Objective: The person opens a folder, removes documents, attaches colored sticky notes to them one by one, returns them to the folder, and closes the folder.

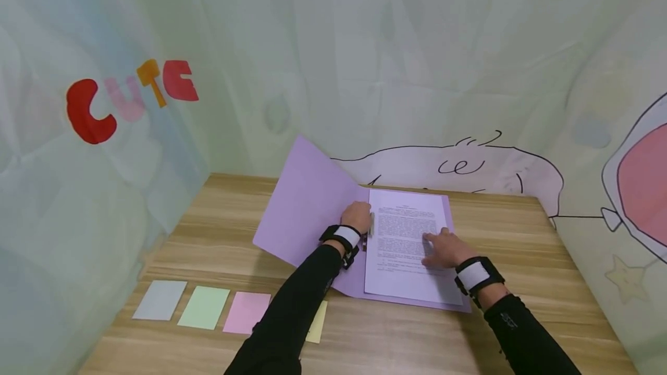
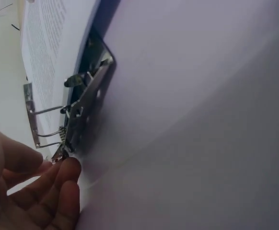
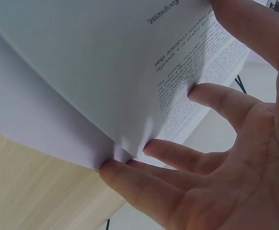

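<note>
A purple folder (image 1: 312, 207) lies open on the table, its left cover raised at a slant. Printed paper sheets (image 1: 401, 282) lie on its right side. At the spine, my left hand (image 1: 356, 217) pinches the end of a metal clip (image 2: 84, 103) between thumb and fingers. The left wrist view shows the clip's prongs and spring beside the paper's edge. My right hand (image 1: 447, 249) rests on the sheets with spread fingers. In the right wrist view, its fingertips (image 3: 154, 146) touch the paper and the folder's edge.
Grey (image 1: 160, 300), green (image 1: 204, 308) and pink (image 1: 247, 312) paper squares lie in a row at the table's front left. A yellow square (image 1: 316, 323) is partly hidden by the left arm. Printed cloth walls (image 1: 396, 74) stand around the wooden table (image 1: 521, 259).
</note>
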`<state>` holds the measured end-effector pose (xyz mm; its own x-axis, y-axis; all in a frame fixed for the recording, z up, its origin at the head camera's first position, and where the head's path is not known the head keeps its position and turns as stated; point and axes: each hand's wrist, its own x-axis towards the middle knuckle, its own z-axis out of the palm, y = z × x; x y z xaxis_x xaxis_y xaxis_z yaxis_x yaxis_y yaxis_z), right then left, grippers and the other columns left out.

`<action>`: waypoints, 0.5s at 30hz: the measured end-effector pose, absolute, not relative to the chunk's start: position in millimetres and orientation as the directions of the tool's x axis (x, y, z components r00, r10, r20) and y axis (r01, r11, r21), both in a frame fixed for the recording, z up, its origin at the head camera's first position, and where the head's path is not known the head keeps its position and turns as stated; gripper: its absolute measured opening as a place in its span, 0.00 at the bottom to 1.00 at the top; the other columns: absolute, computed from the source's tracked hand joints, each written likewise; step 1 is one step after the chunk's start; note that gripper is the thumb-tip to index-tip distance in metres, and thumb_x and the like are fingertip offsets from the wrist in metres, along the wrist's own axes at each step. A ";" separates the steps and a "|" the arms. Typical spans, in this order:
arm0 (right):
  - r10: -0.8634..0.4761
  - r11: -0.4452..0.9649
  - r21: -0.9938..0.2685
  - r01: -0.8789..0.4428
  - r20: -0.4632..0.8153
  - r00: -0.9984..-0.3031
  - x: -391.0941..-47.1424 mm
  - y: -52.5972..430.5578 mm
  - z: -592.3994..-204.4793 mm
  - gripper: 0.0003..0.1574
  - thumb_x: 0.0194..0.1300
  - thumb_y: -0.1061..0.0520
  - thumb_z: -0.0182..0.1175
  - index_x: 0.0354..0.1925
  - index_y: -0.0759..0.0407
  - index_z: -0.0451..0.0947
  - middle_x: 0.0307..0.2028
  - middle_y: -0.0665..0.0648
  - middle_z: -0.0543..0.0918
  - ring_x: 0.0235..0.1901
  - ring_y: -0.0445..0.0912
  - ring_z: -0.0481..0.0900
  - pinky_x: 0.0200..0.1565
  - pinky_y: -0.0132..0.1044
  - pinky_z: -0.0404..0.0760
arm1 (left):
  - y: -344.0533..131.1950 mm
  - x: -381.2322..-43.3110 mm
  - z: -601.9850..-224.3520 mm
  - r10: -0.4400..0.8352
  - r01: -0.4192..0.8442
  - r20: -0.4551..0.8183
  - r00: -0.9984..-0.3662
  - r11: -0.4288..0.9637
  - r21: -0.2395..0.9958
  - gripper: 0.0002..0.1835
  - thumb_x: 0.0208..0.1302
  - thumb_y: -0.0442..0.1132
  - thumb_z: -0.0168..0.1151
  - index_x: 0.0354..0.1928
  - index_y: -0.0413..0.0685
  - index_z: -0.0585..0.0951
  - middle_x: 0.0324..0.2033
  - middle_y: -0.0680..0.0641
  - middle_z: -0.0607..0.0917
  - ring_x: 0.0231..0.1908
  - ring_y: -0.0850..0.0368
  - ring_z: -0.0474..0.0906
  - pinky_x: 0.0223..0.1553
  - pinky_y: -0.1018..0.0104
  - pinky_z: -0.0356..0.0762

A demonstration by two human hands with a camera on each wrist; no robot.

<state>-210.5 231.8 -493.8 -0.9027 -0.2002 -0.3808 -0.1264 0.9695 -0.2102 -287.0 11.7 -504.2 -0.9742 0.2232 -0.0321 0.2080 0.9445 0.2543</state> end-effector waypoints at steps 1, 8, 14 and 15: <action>-0.203 0.969 -0.210 -0.130 -0.379 -0.903 -210.5 231.3 -493.7 0.43 0.55 0.46 0.68 0.64 0.62 0.67 0.51 0.75 0.68 0.39 0.57 0.71 0.42 0.53 0.74 | 11.2 -286.8 -504.4 0.224 0.208 -0.035 -0.974 0.945 0.254 0.08 0.64 0.35 0.55 0.32 0.43 0.83 0.31 0.45 0.84 0.27 0.56 0.76 0.28 0.64 0.74; -0.207 0.969 -0.207 -0.137 -0.375 -0.903 -211.1 230.4 -496.5 0.43 0.56 0.46 0.68 0.65 0.62 0.67 0.51 0.76 0.68 0.39 0.56 0.71 0.41 0.51 0.74 | 9.0 -279.0 -500.7 0.235 0.209 -0.073 -0.969 0.943 0.259 0.10 0.66 0.35 0.53 0.30 0.42 0.81 0.26 0.46 0.82 0.23 0.57 0.73 0.25 0.66 0.72; -0.210 0.968 -0.209 -0.140 -0.364 -0.908 -209.8 231.8 -496.1 0.43 0.55 0.46 0.68 0.64 0.63 0.67 0.51 0.76 0.68 0.39 0.57 0.71 0.41 0.52 0.73 | 11.2 -255.4 -489.1 0.185 0.167 -0.057 -0.981 0.957 0.239 0.20 0.72 0.41 0.47 0.24 0.41 0.80 0.20 0.44 0.80 0.18 0.56 0.73 0.17 0.64 0.71; -0.208 0.968 -0.211 -0.137 -0.365 -0.907 -209.4 231.8 -495.8 0.43 0.55 0.47 0.68 0.64 0.63 0.67 0.50 0.76 0.68 0.39 0.57 0.71 0.40 0.52 0.73 | 11.4 -250.4 -488.0 0.184 0.167 -0.058 -0.981 0.960 0.227 0.19 0.71 0.41 0.48 0.24 0.42 0.80 0.20 0.44 0.80 0.17 0.56 0.73 0.16 0.63 0.71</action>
<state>-209.4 231.8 -495.8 -0.9074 -0.2084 -0.3649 -0.1374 0.9678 -0.2110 -250.4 11.4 -488.0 -0.9812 0.1840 -0.0577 0.1666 0.9596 0.2268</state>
